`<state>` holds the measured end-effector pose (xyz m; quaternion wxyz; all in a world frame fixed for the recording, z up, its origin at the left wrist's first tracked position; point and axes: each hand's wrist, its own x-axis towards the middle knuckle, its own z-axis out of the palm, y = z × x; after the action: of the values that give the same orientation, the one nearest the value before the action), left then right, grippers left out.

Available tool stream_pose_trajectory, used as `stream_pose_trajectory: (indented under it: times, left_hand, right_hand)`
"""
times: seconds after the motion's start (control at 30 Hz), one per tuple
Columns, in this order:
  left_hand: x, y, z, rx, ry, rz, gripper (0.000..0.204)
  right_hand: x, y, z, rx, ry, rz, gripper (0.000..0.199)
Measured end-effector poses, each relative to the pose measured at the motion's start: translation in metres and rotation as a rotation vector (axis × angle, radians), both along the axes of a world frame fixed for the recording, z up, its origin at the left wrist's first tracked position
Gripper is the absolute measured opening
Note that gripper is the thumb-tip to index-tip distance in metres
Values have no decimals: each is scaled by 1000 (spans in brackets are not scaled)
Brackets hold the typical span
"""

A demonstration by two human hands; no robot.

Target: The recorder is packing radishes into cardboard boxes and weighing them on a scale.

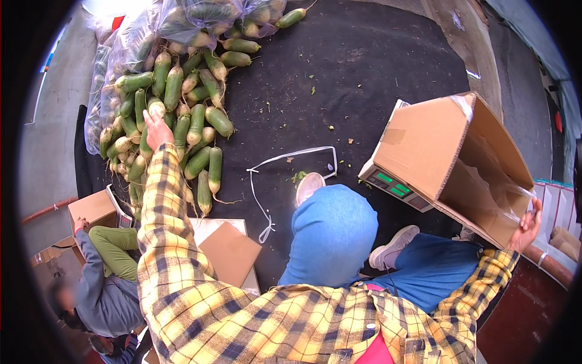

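My left hand reaches into a heap of green radishes at the far left. Its fingers are around the pale end of one radish, which still lies among the others. At the right, my right hand grips the near rim of an open cardboard box, by the edge of its clear plastic liner. The box is tipped on its side with its mouth toward the right. It rests on a digital scale with green lit displays.
Clear plastic bags of radishes stand behind the heap. White strapping lies looped on the black ground cloth. A cardboard piece lies by my left arm. At the lower left another person sits near a small box.
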<state>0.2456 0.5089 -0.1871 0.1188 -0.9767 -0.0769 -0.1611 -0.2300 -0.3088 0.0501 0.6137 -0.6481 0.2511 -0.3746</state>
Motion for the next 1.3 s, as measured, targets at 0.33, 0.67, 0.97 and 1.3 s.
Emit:
stream_pose_trajectory:
  times: [0.33, 0.67, 0.97, 1.3]
  left_hand:
    - [34, 54, 9, -377, 342, 155, 45]
    - [-36, -64, 164, -816, -322, -432, 34]
    - [-171, -289, 289, -1504, 124, -955, 41]
    - [-193, -459, 384, -1983, 786, -1192, 35]
  right_hand:
    - [3, -3, -6, -9, 15, -2, 39]
    - [4, 1, -6, 16, -12, -13, 37]
    - [30, 43, -4, -104, 12, -102, 29]
    - [27, 42, -22, -94, -62, -42, 25]
